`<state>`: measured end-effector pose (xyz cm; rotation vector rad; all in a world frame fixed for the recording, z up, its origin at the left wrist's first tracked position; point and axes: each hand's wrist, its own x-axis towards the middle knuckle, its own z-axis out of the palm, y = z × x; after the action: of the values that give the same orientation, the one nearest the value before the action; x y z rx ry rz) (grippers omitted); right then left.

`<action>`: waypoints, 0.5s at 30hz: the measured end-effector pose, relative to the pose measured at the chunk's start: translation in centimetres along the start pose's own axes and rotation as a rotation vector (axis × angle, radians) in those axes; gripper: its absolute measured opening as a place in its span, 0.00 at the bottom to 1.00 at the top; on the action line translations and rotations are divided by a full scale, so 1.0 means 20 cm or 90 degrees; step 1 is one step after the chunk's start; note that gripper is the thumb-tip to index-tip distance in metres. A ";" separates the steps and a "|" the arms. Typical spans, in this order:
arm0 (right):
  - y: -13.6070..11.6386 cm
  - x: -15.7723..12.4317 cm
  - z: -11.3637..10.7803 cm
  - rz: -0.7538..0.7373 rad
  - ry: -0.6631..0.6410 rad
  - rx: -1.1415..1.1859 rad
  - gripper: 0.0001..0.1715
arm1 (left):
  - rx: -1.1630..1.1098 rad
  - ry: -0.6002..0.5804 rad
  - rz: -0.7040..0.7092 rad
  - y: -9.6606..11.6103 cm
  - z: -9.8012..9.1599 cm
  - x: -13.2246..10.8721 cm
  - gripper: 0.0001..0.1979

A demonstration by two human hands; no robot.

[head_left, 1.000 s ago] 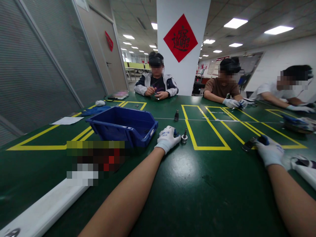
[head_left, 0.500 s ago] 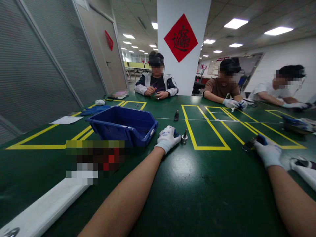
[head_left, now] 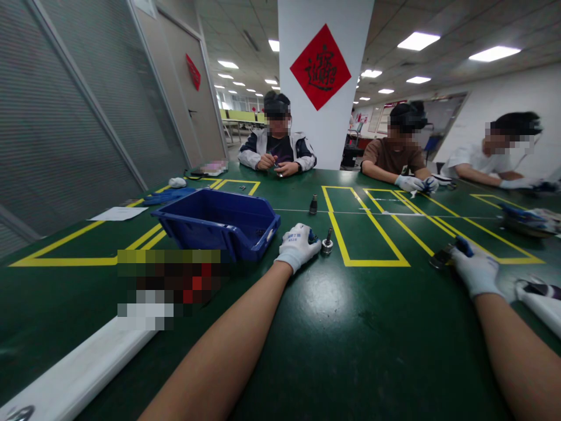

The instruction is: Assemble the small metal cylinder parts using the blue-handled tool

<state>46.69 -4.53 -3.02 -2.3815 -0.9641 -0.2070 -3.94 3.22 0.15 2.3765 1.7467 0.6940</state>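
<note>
My left hand point(head_left: 298, 245), in a white glove with blue-coated fingers, rests on the table with its fingers curled. Whatever lies inside the curl is hidden. Just right of its fingertips a silver metal part with a thin upright stem point(head_left: 326, 242) stands on the tabletop. Farther back, a black tapered part point(head_left: 313, 204) stands upright. Out to the right, my right hand point(head_left: 475, 268), gloved the same way, closes its fingers on a dark tapered part point(head_left: 442, 257). That part is tilted, its wide end toward the left and low over the table.
A blue plastic bin point(head_left: 214, 225) with small dark pieces inside stands left of my left hand. Yellow tape rectangles point(head_left: 377, 263) mark the green table point(head_left: 350, 339). White bars lie at both sides. Several people sit across the table, and a paper sheet point(head_left: 118, 213) lies at left.
Both hands keep almost the same place and grip. The view has shifted very slightly. At the far right, a co-worker's hands have moved a little.
</note>
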 end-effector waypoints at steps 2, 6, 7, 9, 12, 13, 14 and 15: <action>0.00 0.00 0.00 -0.004 -0.001 -0.014 0.34 | -0.001 0.003 0.005 0.00 0.00 0.00 0.21; -0.02 -0.01 -0.02 -0.007 -0.008 -0.041 0.36 | -0.002 0.001 0.006 0.00 0.00 0.00 0.21; -0.02 -0.02 -0.02 -0.009 -0.007 -0.046 0.36 | -0.002 0.000 0.006 0.00 0.00 0.00 0.21; -0.03 -0.02 -0.02 -0.017 0.001 -0.053 0.35 | 0.000 0.001 0.006 0.00 0.00 0.00 0.21; -0.03 -0.02 -0.01 -0.041 -0.002 -0.058 0.32 | 0.002 0.005 0.009 -0.01 0.01 0.00 0.21; -0.02 -0.02 0.00 -0.049 -0.006 -0.060 0.32 | 0.003 0.006 0.010 -0.01 0.01 0.00 0.21; -0.02 -0.02 0.01 -0.055 -0.010 -0.064 0.32 | 0.004 0.007 0.011 -0.01 0.01 0.00 0.21; -0.02 -0.01 0.01 -0.060 -0.013 -0.071 0.32 | 0.005 0.006 0.010 -0.01 0.01 0.00 0.21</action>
<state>46.27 -4.35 -3.20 -2.4455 -1.1011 -0.2803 -4.00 3.42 -0.09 2.3993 1.7390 0.7039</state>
